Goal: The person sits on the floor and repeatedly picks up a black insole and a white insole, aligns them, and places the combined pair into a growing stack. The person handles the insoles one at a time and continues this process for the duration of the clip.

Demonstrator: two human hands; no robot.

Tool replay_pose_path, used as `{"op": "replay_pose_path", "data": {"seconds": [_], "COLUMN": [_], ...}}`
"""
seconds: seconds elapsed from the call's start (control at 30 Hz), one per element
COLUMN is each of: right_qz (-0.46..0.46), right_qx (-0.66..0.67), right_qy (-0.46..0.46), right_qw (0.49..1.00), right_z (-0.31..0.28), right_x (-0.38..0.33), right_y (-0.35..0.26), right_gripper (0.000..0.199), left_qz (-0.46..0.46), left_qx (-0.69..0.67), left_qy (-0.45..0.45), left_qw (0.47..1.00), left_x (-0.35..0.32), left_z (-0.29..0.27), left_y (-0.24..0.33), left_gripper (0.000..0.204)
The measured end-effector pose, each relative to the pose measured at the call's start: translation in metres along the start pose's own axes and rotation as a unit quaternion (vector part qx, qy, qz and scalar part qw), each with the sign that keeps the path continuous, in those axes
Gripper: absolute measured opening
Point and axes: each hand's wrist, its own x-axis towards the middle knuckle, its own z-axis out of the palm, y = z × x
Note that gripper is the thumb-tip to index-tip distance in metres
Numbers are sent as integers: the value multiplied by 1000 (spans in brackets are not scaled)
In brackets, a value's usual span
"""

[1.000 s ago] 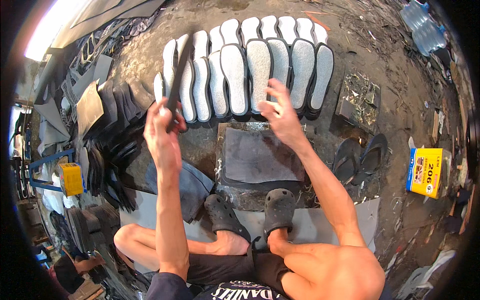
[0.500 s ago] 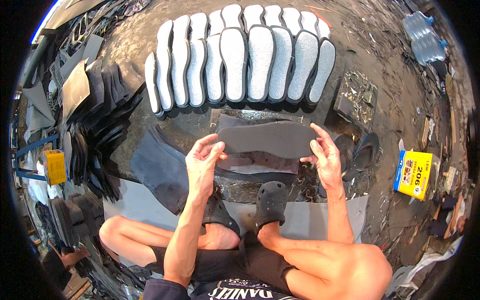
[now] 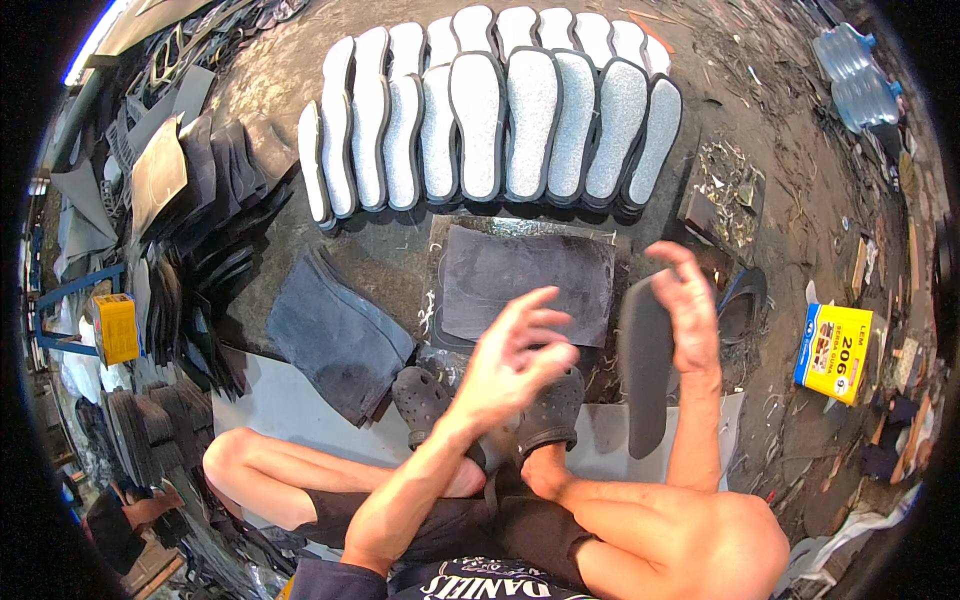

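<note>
My right hand (image 3: 688, 315) grips a dark grey shoe sole (image 3: 646, 385) near its far end. The sole stands lengthwise, its near end reaching toward my right knee. Fingers apart and holding nothing, my left hand (image 3: 515, 360) is slightly blurred over the near edge of a dark rubber sheet (image 3: 530, 285). That sheet lies on a worn board (image 3: 437, 255) in front of my feet. Beyond it stand two rows of stacked white speckled soles with black rims (image 3: 475, 130).
Left of the board lies a stack of dark sheets (image 3: 330, 330); more sheets (image 3: 190, 190) pile farther left. A block with scraps (image 3: 730, 190), dark sandals (image 3: 742, 305), a yellow tin (image 3: 833, 350) and a clear water bottle (image 3: 853, 75) are on the right.
The sole, held level by both hands before, has turned upright and moved right in my right hand. My left hand has let go and moved right and nearer, uncovering the sheet.
</note>
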Motion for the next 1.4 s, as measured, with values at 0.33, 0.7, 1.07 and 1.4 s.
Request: {"op": "replay_pose_path", "data": {"seconds": [0.33,0.7,1.07,1.4], "right_qz": [83,-1,-62,1], "right_qx": [-110,144,246,177], "right_qy": [-166,52,136,94], "right_qw": [976,988,958,980], "right_z": [-4,-16,-30,-22], "right_x": [-20,-5,-6,-4], "right_y": [-4,15,-13,6], "right_gripper": [46,44,49,49], "left_qz": [101,198,-65,-11], "left_qx": [-70,606,292,345], "left_qy": [278,-48,58,-40], "left_qw": [953,769,952,938], "left_x": [10,17,93,47], "left_z": [-33,-106,-126,-117], "left_y": [4,-50,1,-4], "left_gripper": [53,30,33,31]}}
